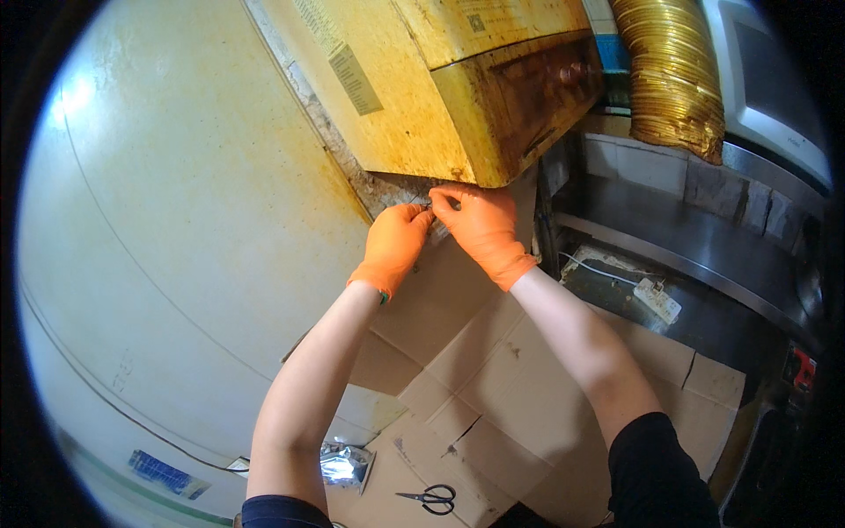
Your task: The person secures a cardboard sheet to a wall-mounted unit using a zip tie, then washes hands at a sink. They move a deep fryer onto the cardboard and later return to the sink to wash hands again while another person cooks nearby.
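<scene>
Both my hands wear orange gloves and meet just below the lower edge of a grease-stained, yellowed appliance casing (pixel 409 132). My left hand (pixel 398 241) has its thumb and forefinger pinched together at a small, thin dark strand (pixel 428 207), perhaps a wire. The right hand (pixel 485 228) is close beside it, thumb and forefinger bent into a loop with their tips at the same strand. Its knuckles are right under the casing's bottom corner. Fingers cover most of the strand, so its ends are hard to make out. Rough, bare wall shows behind the fingertips.
A smooth pale panel (pixel 165 231) rises on the left. Cardboard sheets (pixel 515 383) spread below my arms, with black-handled scissors (pixel 437 499) and a silver foil packet (pixel 344 464) on or beside them. To the right are a gold flexible duct (pixel 670 72), a metal shelf (pixel 660 204) and a white power strip (pixel 657 301).
</scene>
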A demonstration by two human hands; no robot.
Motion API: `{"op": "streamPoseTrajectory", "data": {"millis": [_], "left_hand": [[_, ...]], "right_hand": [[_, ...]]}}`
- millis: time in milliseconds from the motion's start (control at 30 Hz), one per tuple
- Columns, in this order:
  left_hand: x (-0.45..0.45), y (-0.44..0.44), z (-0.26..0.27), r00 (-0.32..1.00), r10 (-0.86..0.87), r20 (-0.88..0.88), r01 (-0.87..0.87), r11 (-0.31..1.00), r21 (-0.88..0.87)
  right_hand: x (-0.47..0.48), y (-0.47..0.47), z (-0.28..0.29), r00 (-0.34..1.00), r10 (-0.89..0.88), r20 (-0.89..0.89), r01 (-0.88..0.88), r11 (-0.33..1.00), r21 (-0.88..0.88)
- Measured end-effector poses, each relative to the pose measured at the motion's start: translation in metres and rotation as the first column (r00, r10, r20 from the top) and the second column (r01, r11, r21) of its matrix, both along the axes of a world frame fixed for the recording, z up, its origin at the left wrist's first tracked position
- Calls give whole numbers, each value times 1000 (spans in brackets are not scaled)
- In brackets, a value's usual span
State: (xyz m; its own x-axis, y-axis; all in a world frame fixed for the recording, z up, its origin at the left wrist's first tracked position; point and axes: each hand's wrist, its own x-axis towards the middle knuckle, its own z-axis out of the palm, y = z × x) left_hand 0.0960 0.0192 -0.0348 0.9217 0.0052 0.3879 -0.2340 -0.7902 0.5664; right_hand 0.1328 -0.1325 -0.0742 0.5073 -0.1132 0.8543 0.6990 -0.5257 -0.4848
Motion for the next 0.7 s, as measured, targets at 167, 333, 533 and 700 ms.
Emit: {"op": "streamPoseTrajectory", "data": {"millis": [167, 333, 533, 700], "left_hand": [[3, -5, 2, 998, -36, -53, 25, 978, -207], [7, -6, 1, 997, -17, -75, -1, 972, -237], [30, 6, -9, 989, -133, -69, 84, 871, -484], [28, -1, -5, 978, -191, -90, 100, 794, -600]], "right_hand": [[19, 7, -19, 975, 109, 193, -153, 961, 231], [21, 5, -21, 970, 95, 225, -141, 970, 197], [15, 14, -19, 977, 200, -68, -156, 902, 404], [25, 17, -25, 961, 207, -183, -101, 878, 467]]}}
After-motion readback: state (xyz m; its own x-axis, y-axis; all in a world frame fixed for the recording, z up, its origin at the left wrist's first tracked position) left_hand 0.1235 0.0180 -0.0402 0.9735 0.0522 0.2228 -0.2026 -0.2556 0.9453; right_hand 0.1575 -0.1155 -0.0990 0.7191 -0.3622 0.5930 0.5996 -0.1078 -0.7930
